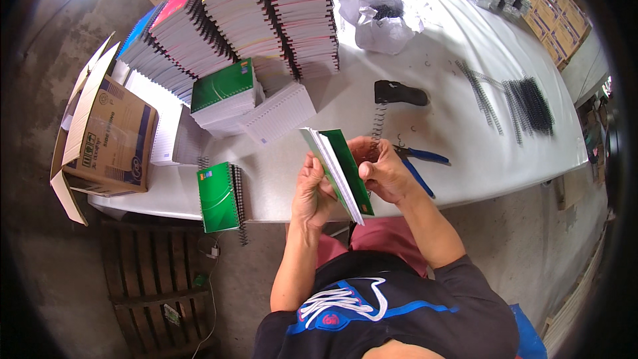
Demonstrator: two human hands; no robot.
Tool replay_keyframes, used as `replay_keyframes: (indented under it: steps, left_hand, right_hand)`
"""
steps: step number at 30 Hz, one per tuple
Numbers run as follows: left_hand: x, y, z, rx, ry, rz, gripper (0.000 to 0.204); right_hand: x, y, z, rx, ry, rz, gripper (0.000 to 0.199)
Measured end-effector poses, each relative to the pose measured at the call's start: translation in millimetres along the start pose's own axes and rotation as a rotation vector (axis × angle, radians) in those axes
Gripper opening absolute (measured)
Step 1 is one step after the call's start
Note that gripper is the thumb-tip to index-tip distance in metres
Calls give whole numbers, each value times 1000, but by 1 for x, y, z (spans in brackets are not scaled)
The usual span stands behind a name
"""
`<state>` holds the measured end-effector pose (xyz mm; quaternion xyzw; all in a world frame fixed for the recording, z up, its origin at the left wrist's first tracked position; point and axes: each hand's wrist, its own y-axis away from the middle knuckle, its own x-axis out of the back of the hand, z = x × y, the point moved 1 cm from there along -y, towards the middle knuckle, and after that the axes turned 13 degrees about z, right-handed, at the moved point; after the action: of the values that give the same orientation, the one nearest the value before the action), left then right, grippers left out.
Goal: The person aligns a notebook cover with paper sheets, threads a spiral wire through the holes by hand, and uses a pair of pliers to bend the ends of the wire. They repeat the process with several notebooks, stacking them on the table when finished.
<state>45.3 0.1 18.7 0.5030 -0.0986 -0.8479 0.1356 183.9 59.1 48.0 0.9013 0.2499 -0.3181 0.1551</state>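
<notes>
— Holding what with the left hand?
— Gripping a green-covered notebook, tilted up above the near edge of the table.
— And with the right hand?
— Curled at the notebook's right side, near a dark spiral coil; can't tell whether pinching it. Close, too, to blue-handled pliers.

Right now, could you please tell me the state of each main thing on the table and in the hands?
Held green booklet: tilted, gripped by the left hand
Right hand: curled beside its green cover, exact grip unclear
Blue-handled pliers: lying, handles spread
Carton: flaps open
Green notebook: shut, overhanging the table
White wrapping: open, dark contents showing
Notebook stacks: piled up
Loose black coils: bunched together
</notes>
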Motion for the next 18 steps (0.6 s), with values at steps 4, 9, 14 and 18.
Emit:
replay_keyframes:
  steps: [4, 9, 14, 18]
  left_hand:
    - [2, 1, -3, 97, -28, -190, 39]
    - [15, 4, 2, 108, 38, -9, 43]
    - [25, 6, -3, 233, 12, -263, 47]
    - [7, 22, 22, -333, -572, 76, 47]
  right_hand:
    - [-3, 0, -2, -69, 44, 107, 46]
    - [-16, -6, -28, 486, 405, 219, 45]
    - [-41, -8, -58, 976, 1074, 37, 44]
    - [-39, -36, -87, 818, 750, 241, 52]
